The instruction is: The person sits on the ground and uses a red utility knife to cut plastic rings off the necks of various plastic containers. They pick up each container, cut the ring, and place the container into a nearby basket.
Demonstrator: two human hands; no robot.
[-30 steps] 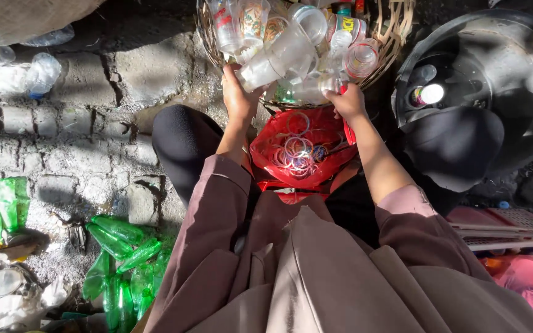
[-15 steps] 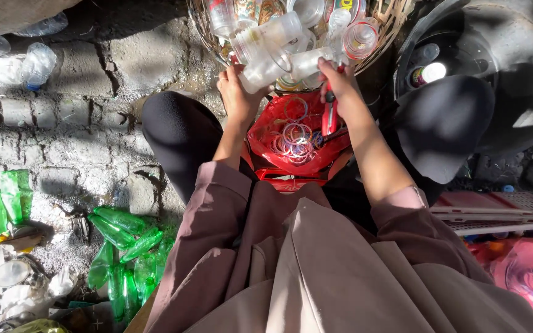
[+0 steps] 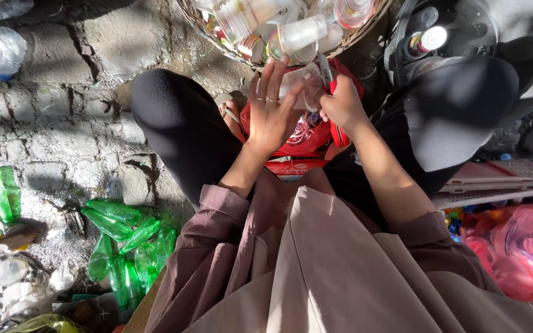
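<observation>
Both hands have drawn back from the basket (image 3: 365, 34) with a clear plastic cup (image 3: 300, 83), now above the red bag (image 3: 306, 139). The left hand (image 3: 269, 114) cradles it, fingers spread; the right hand (image 3: 343, 105) is closed on scissors (image 3: 326, 71), mostly hidden.

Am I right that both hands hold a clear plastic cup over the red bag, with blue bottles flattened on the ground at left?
Not quite: the flattened bottles are green, as the head view shows. Both the left hand and right hand do hold the clear plastic cup over the red bag.
</observation>
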